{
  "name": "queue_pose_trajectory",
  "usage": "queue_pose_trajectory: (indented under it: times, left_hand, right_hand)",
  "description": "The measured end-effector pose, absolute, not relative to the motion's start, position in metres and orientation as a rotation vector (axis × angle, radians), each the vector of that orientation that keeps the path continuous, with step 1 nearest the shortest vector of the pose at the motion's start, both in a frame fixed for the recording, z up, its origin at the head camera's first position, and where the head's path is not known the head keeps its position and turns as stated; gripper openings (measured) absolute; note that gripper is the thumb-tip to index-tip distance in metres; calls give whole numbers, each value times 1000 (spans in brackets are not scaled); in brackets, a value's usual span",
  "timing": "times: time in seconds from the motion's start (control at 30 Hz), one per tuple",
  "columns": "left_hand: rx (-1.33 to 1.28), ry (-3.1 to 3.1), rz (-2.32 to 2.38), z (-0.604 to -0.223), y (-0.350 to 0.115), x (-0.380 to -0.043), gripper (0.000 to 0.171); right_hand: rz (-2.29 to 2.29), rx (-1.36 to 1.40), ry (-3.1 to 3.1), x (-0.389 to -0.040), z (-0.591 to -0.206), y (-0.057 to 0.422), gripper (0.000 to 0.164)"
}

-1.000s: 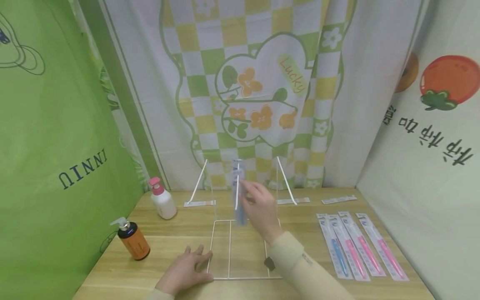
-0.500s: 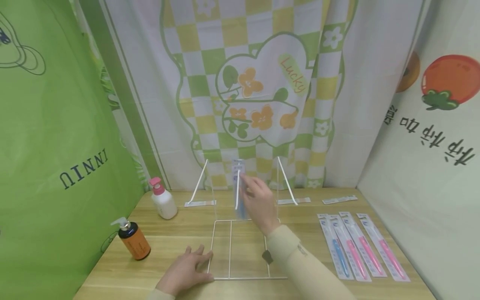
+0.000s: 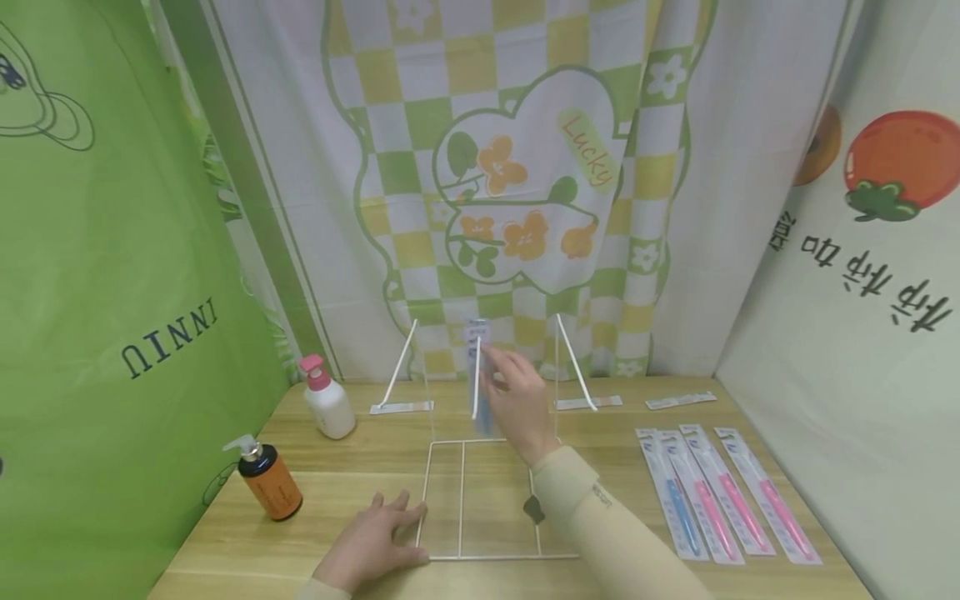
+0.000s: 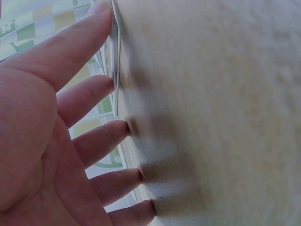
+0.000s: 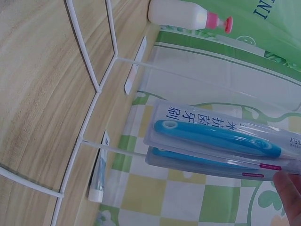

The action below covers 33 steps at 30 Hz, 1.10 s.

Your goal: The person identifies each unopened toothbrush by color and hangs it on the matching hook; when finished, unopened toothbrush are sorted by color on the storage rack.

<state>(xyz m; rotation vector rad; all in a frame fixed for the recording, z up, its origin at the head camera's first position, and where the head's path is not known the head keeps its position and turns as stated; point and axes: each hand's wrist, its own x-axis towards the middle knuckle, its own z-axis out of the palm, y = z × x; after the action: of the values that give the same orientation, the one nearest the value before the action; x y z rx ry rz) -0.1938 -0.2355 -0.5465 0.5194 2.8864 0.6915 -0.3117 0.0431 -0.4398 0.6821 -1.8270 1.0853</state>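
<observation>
In the head view, my right hand [image 3: 517, 404] pinches a packaged blue toothbrush [image 3: 477, 330] upright at the middle hook [image 3: 476, 383] of a white wire rack [image 3: 462, 500]. The right wrist view shows two such packs, the front toothbrush [image 5: 216, 136] overlapping another pack [image 5: 197, 165] behind it; a fingertip [image 5: 287, 190] is at their edge. My left hand [image 3: 375, 537] rests on the table, fingers spread, at the rack base's front left corner. From the left wrist, its fingertips [image 4: 120, 127] touch the wood, with the thumb and index finger beside the wire.
Several packaged toothbrushes [image 3: 708, 492], blue and pink, lie at the right. Two pump bottles, one white and pink [image 3: 328, 408] and one dark and orange [image 3: 272, 483], stand left. Narrow white packs [image 3: 678, 400] lie along the back. A checked curtain [image 3: 510, 192] hangs behind the rack.
My right hand and the packaged toothbrush have shifted slightly up and back at the middle hook, then almost stopped. The left hand stays by the rack base.
</observation>
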Motion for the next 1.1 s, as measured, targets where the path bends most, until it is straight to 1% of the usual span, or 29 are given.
queue_pose_trajectory:
  times: [0.83,1.1]
  left_hand:
    - [502,2870,722,-544,-235,-193,78]
    - [512,2887,732,-545,-234,-191,78]
  right_hand:
    - [1015,636,-1782,-311,-447,43,50]
    - [1094,663,-1813,-308,-450,52,47]
